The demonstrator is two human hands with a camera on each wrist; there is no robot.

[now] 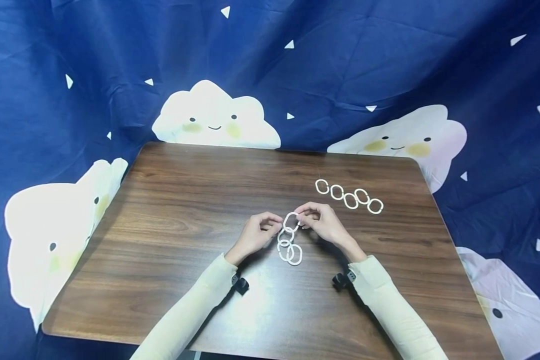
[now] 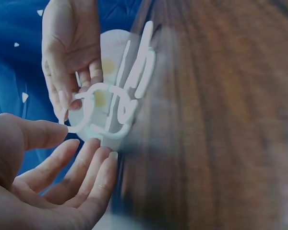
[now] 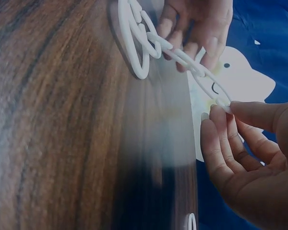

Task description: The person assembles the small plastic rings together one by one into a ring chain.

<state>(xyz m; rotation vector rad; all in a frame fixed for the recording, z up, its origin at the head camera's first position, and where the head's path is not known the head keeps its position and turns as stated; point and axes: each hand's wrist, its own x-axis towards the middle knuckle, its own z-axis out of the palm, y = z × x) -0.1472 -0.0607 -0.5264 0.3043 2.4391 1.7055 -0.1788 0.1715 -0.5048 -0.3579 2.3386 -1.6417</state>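
Over the table [image 1: 198,200], the right hand [image 1: 326,222] pinches a linked white ring [image 1: 286,218].

Blue cloth [image 1: 315,75] around a brown table [image 1: 184,200]

The table is being enclosed behind and at both sides by the cloth, which is being creased by folds. Smiling white clouds [image 1: 216,111] and small white triangles [image 1: 290,45] are being displayed on it. The table is being streaked with dark grain, and near its front edge light is being reflected as a glare [image 1: 249,302].
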